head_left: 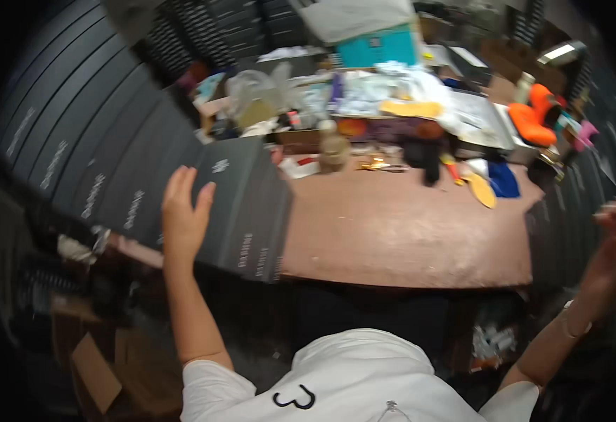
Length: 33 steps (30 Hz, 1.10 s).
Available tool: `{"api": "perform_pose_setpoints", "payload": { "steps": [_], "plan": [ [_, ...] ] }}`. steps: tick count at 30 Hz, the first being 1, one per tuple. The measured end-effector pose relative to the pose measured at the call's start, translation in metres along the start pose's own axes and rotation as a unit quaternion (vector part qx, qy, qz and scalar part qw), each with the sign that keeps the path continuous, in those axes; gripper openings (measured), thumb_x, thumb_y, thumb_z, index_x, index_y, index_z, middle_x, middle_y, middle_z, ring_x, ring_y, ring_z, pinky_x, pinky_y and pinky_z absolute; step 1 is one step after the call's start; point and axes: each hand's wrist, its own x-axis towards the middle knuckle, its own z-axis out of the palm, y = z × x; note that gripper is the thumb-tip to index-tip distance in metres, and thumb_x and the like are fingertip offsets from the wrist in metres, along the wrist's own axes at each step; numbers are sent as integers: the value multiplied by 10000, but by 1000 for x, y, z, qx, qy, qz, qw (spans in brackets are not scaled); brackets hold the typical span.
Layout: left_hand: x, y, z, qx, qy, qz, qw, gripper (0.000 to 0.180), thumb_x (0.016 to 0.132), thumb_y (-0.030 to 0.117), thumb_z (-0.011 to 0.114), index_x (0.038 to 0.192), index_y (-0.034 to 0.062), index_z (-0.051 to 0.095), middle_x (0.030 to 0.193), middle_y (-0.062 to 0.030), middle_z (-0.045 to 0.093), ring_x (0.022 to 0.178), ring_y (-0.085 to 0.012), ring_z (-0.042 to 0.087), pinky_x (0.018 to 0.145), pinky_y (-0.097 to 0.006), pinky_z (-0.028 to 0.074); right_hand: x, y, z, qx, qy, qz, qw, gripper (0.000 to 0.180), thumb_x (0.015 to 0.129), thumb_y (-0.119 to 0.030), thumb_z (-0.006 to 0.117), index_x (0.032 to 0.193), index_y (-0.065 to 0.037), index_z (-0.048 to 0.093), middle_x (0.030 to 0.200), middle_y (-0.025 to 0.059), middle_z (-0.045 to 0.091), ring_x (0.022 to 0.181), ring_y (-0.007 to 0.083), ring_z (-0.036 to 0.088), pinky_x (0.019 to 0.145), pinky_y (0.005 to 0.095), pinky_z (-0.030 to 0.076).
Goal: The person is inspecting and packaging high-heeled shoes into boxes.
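My left hand (pixel 187 214) lies on a dark grey lidded box (pixel 234 172) at the left end of the table, its fingers stretched out and the thumb apart. This box is the topmost of a short stack with pale print on the sides. Far out to the right, my right hand (pixel 612 228) is raised beside a tall stack of dark boxes (pixel 582 200). Motion blur and the dark rim of the picture hide most of its fingers, so whether it holds anything is unclear.
More grey boxes (pixel 104 133) stand stacked at the left. On the pinkish-brown table (pixel 399 239), a cluttered back edge holds a bottle (pixel 333 149), yellow insoles (pixel 480 191), a blue cloth (pixel 503 179) and orange cushion-like pieces (pixel 529 125). Open cartons (pixel 97 373) sit low at the left.
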Motion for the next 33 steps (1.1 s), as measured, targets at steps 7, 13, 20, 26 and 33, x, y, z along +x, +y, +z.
{"api": "perform_pose_setpoints", "payload": {
  "steps": [7,13,20,26,33],
  "plan": [
    [-70,-107,31,87,-53,-156,982,569,914,380,565,1217,-100,529,1181,-261,583,1105,-448,526,971,-443,415,-200,32,378,295,-562,391,667,889,888,-311,664,1515,-82,77,1433,260,310,1200,298,495,918,366,479],
    [-52,-53,28,-236,-168,-275,917,718,825,444,678,1260,-96,490,1141,-282,582,1103,-417,549,926,-421,451,-219,37,415,353,-435,507,655,1046,835,-357,704,1507,-32,-28,1526,270,125,1431,311,148,1135,376,199],
    [-161,69,190,-519,-291,-257,762,790,791,304,769,1359,-88,383,1119,-175,589,1013,-250,593,854,-346,492,-243,114,206,175,-401,532,725,801,834,-228,696,1449,16,246,1389,199,410,1269,267,424,1041,363,356],
    [-167,116,259,-663,-369,-481,440,580,835,302,743,1238,-38,503,1059,-95,602,1009,-178,572,884,-322,458,-247,184,142,50,-315,655,685,459,825,-322,737,1044,47,576,960,92,619,785,121,586,666,217,476],
    [-145,81,211,-594,-153,-238,753,625,895,366,657,1352,-2,445,1373,-153,460,1273,-247,440,1094,-367,287,-200,96,212,333,-162,661,653,400,931,-251,606,1233,-11,499,1096,103,622,1014,165,600,892,332,496]
  ]
}}
